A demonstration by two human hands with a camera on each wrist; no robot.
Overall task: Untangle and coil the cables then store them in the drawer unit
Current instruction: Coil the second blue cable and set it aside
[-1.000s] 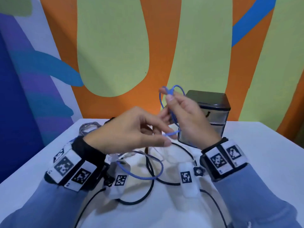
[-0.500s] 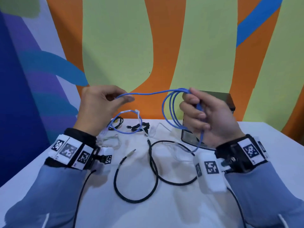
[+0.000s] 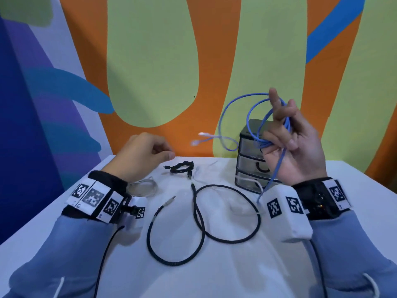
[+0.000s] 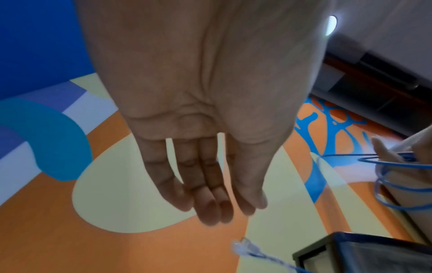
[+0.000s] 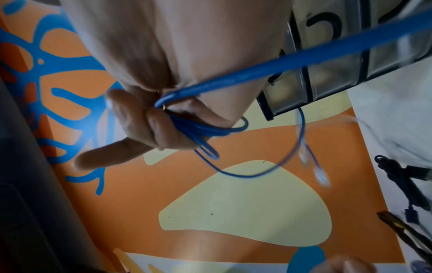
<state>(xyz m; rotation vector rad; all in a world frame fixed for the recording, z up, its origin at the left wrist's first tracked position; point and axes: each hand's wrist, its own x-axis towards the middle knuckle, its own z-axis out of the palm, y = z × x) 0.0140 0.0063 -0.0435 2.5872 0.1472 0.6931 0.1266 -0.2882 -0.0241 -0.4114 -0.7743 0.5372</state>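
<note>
Head view, R hand [image 3: 297, 145] gripping coiled blue cable [image 3: 255, 123], L hand [image 3: 141, 155] empty

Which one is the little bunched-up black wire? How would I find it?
Start at the drawer unit at the back of the white table, then look left along the back edge. The small black cable lies there, folded into a tight bundle, unlike the long black cable that sprawls in big open loops nearer the person.

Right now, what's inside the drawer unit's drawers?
Through the clear fronts of the drawer unit, a dark looped cable shows in the middle drawer and a white cable in the bottom one. The right hand and blue cable cover the rest.
</note>
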